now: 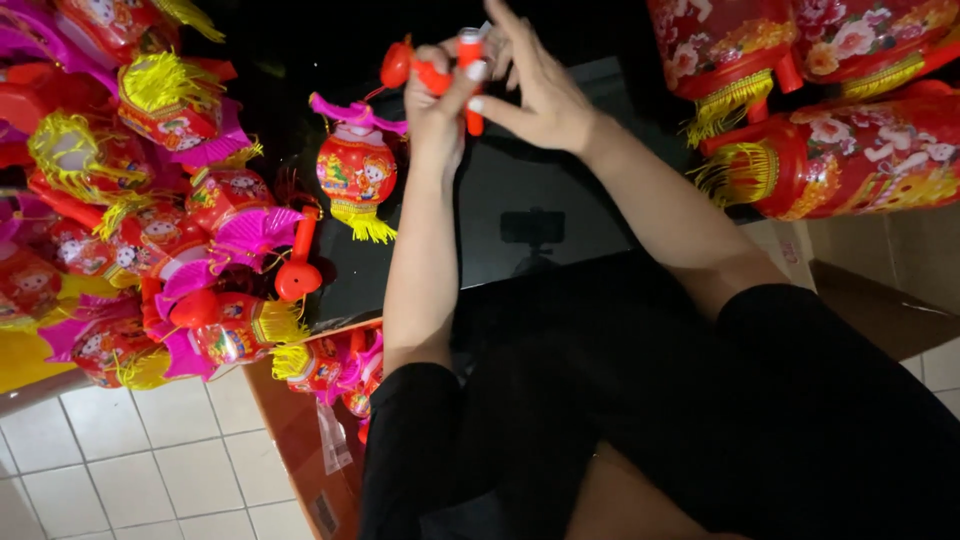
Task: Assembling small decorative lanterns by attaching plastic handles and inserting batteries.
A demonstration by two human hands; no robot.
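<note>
Both my hands are raised at the top centre of the head view, above a dark glass table (560, 190). My left hand (436, 110) grips a red plastic lantern handle (432, 74) with a round red end. My right hand (535, 95) pinches a short red stick with a white tip (470, 60) against that handle. A small red toy lantern (356, 172) with a pink top and yellow fringe hangs just left of my left wrist, seemingly from the handle.
A heap of small red, pink and yellow lanterns (150, 220) fills the left side. Larger flowered red lanterns (850, 150) lie at the top right. A brown cardboard box (300, 430) with more lanterns stands on the white tiled floor (130, 470).
</note>
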